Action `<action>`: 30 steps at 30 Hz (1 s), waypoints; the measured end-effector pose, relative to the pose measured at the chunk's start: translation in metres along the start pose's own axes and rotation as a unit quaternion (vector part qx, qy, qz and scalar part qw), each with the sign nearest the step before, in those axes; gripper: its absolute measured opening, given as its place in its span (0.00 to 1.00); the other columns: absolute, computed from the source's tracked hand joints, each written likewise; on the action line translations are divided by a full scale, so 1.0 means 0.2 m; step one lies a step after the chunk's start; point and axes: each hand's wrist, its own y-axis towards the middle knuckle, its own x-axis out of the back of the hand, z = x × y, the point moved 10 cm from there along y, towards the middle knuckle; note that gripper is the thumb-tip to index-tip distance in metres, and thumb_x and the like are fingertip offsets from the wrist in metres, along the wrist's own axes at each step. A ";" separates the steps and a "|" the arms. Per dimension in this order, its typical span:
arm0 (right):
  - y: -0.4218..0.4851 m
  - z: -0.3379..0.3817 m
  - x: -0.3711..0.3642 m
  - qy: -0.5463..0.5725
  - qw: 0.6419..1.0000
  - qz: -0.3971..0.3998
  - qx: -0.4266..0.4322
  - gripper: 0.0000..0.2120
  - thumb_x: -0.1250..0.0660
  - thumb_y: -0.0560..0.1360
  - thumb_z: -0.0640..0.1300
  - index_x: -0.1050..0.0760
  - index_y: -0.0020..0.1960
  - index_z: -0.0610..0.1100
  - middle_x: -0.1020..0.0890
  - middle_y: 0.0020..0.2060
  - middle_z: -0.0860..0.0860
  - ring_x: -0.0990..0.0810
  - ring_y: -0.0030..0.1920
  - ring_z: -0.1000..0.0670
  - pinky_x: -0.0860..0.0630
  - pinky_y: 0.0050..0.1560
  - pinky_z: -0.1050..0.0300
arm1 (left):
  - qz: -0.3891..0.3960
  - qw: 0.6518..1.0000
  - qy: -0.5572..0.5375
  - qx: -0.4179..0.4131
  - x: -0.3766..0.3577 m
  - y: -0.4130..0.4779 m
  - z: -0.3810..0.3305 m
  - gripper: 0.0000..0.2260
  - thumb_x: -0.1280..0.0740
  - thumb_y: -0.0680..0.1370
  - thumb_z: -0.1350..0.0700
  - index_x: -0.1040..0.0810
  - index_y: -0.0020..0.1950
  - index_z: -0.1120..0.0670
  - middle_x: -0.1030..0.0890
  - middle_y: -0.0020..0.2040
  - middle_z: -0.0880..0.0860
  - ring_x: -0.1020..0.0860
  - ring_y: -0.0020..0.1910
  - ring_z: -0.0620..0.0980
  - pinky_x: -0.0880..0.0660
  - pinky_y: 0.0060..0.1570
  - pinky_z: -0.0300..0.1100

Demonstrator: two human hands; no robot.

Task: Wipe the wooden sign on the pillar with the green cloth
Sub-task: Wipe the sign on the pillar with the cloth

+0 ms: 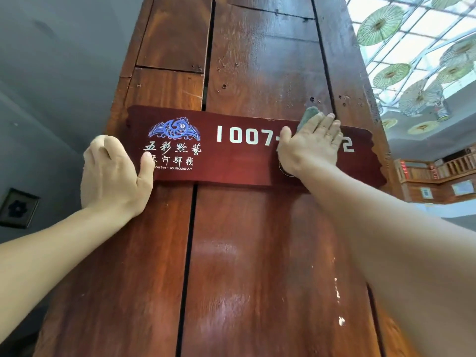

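A dark red wooden sign [231, 161] with white numbers, white characters and a blue emblem is fixed across a tall brown plank pillar [257, 253]. My right hand [309, 145] lies flat on the sign's right half, pressing the green cloth [307, 115] against it. Only a grey-green corner of the cloth shows above my fingers, at the sign's top edge. The hand covers some of the numbers. My left hand [113, 173] grips the sign's left end, thumb on the face and fingers curled round the pillar's edge.
A grey wall [51, 99] stands to the left with a dark framed square [18, 208] on it. To the right, paper umbrellas [381, 24] hang under a glass roof, above a wooden balcony rail [438, 168].
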 end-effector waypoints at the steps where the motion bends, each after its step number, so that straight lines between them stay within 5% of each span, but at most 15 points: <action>1: -0.05 0.11 -0.03 0.010 1.000 -0.007 0.020 0.39 0.55 0.81 0.60 0.59 0.81 0.35 0.57 0.81 0.37 0.60 0.81 0.39 0.62 0.79 0.43 | -0.011 1.000 -0.025 0.012 0.00 -0.01 0.01 0.23 0.43 0.78 0.43 0.33 0.57 0.64 0.30 0.64 0.71 0.30 0.61 0.72 0.30 0.59 0.65; 7: -0.39 0.51 -0.09 -0.033 0.916 -0.035 0.399 0.35 0.55 0.81 0.57 0.51 0.82 0.40 0.48 0.82 0.42 0.53 0.82 0.44 0.54 0.81 0.46 | -0.039 0.996 -0.070 0.022 0.01 -0.02 0.02 0.20 0.41 0.77 0.44 0.32 0.55 0.61 0.28 0.61 0.68 0.29 0.60 0.69 0.31 0.59 0.62; 9: -0.28 0.35 -0.05 -0.061 0.903 -0.041 0.423 0.33 0.53 0.82 0.54 0.52 0.82 0.41 0.49 0.82 0.45 0.54 0.82 0.47 0.52 0.81 0.47 | -0.044 0.996 -0.079 0.018 0.02 -0.02 0.02 0.19 0.41 0.78 0.44 0.33 0.55 0.61 0.28 0.62 0.68 0.29 0.60 0.68 0.30 0.58 0.62; 11: -0.06 0.05 0.02 -0.040 0.957 -0.057 0.281 0.32 0.52 0.82 0.52 0.54 0.82 0.41 0.51 0.83 0.44 0.55 0.82 0.47 0.54 0.81 0.47 | -0.051 0.996 -0.076 0.018 0.02 -0.03 0.02 0.19 0.41 0.79 0.44 0.33 0.55 0.60 0.28 0.62 0.67 0.29 0.61 0.68 0.29 0.56 0.62; 13: 0.06 -0.26 0.07 0.007 0.996 -0.077 0.050 0.33 0.52 0.82 0.52 0.55 0.82 0.38 0.51 0.82 0.41 0.55 0.82 0.44 0.57 0.80 0.46 | -0.056 0.996 -0.068 0.013 0.02 -0.04 0.01 0.18 0.41 0.79 0.44 0.33 0.55 0.60 0.27 0.61 0.68 0.28 0.60 0.68 0.28 0.56 0.63; 15: 0.03 -0.38 0.08 0.049 0.985 -0.117 -0.118 0.34 0.52 0.81 0.52 0.53 0.81 0.35 0.49 0.82 0.38 0.53 0.82 0.40 0.56 0.80 0.45 | -0.060 0.996 -0.069 0.007 0.02 -0.04 0.01 0.19 0.41 0.79 0.44 0.33 0.55 0.60 0.27 0.61 0.69 0.28 0.59 0.69 0.28 0.55 0.63; 17: -0.04 -0.25 0.05 0.081 0.979 -0.121 -0.141 0.35 0.52 0.80 0.53 0.53 0.81 0.35 0.49 0.81 0.37 0.53 0.81 0.39 0.57 0.79 0.44 | -0.064 0.995 -0.070 0.006 0.02 -0.04 0.01 0.19 0.41 0.79 0.44 0.33 0.55 0.60 0.27 0.60 0.69 0.28 0.59 0.70 0.28 0.55 0.64; 20: -0.21 0.17 -0.03 0.032 0.982 -0.108 0.152 0.35 0.55 0.81 0.57 0.52 0.82 0.39 0.48 0.82 0.41 0.52 0.82 0.42 0.55 0.80 0.44 | -0.068 0.995 -0.067 0.003 0.02 -0.04 0.02 0.19 0.41 0.79 0.44 0.33 0.55 0.60 0.27 0.59 0.69 0.29 0.58 0.70 0.28 0.54 0.64; 22: -0.36 0.28 -0.07 -0.029 0.920 -0.069 0.386 0.34 0.52 0.81 0.56 0.48 0.82 0.40 0.45 0.82 0.43 0.50 0.82 0.44 0.50 0.80 0.45 | -0.070 0.995 -0.066 0.006 0.02 -0.03 0.02 0.19 0.41 0.79 0.44 0.34 0.55 0.60 0.28 0.59 0.69 0.29 0.58 0.70 0.28 0.53 0.64; 24: -0.32 0.16 -0.05 -0.068 0.889 -0.048 0.451 0.32 0.51 0.81 0.53 0.48 0.82 0.41 0.45 0.82 0.44 0.50 0.82 0.46 0.49 0.80 0.46 | -0.069 0.995 -0.065 0.009 0.01 -0.03 0.02 0.20 0.41 0.79 0.44 0.33 0.56 0.61 0.28 0.60 0.70 0.28 0.59 0.71 0.28 0.53 0.64; 27: -0.03 -0.21 0.06 -0.002 0.979 -0.082 0.187 0.33 0.53 0.81 0.54 0.51 0.82 0.42 0.48 0.82 0.45 0.53 0.82 0.47 0.54 0.81 0.47 | -0.069 0.996 -0.060 0.015 0.02 -0.04 0.03 0.20 0.41 0.79 0.44 0.33 0.56 0.61 0.28 0.61 0.70 0.29 0.59 0.71 0.29 0.55 0.64; 30: 0.02 -0.49 0.09 0.068 0.983 -0.126 -0.117 0.34 0.52 0.80 0.53 0.53 0.82 0.39 0.49 0.82 0.40 0.53 0.82 0.42 0.57 0.80 0.45 | -0.071 0.996 -0.058 0.006 0.02 -0.04 0.02 0.20 0.42 0.79 0.44 0.33 0.56 0.62 0.28 0.60 0.71 0.29 0.59 0.71 0.31 0.58 0.64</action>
